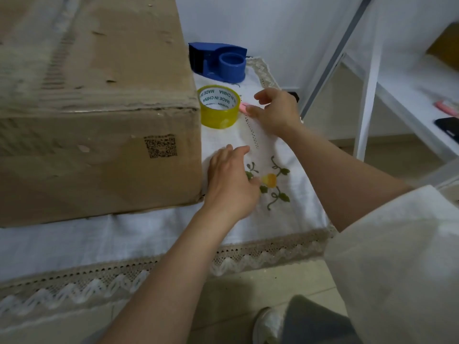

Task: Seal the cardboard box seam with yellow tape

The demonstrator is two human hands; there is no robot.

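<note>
A large brown cardboard box (94, 115) fills the left half of the view on a white cloth-covered table (74, 242). A roll of yellow tape (219, 108) lies flat on the cloth just right of the box's corner. Beyond it stands a blue tape dispenser (218, 60). My right hand (275, 112) hovers just right of the roll with fingers spread, above a pink object (243, 107). My left hand (231, 182) rests flat on the cloth beside the box's right face, fingers apart and holding nothing.
The cloth has embroidered flowers (269, 181) and a lace edge (248, 252). A white metal shelf frame (367, 95) stands at the right, with a dark phone (447, 126) and a pink item (447, 105) on it. My shoe (269, 326) is on the floor below.
</note>
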